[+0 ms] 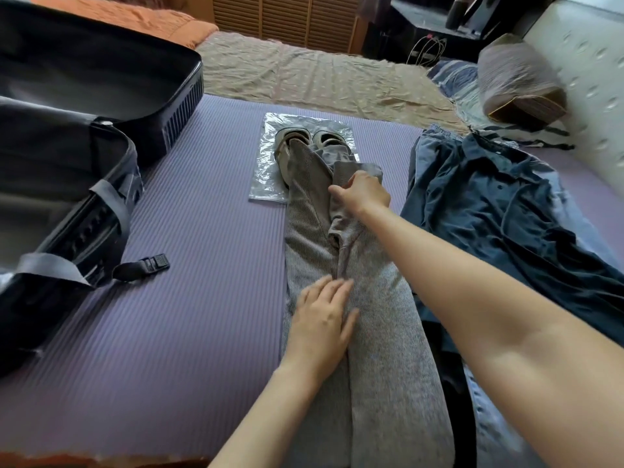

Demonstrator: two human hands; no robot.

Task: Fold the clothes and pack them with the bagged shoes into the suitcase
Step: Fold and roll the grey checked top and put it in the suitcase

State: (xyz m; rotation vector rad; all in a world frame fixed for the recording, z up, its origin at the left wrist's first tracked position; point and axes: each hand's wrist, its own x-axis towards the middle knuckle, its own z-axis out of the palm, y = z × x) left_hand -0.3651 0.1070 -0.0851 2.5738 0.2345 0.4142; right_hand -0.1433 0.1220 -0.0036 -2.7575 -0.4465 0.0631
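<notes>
Overlapping bagged shoes [294, 137], grey trousers [374, 332], suitcase [189, 86] left, shirt [489, 204] right

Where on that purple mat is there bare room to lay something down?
The widest bare patch of the purple mat lies between the open suitcase and the grey trousers; only a strap buckle intrudes. A narrower strip continues beside the bagged shoes. The right side is crowded by the blue shirt.
</notes>
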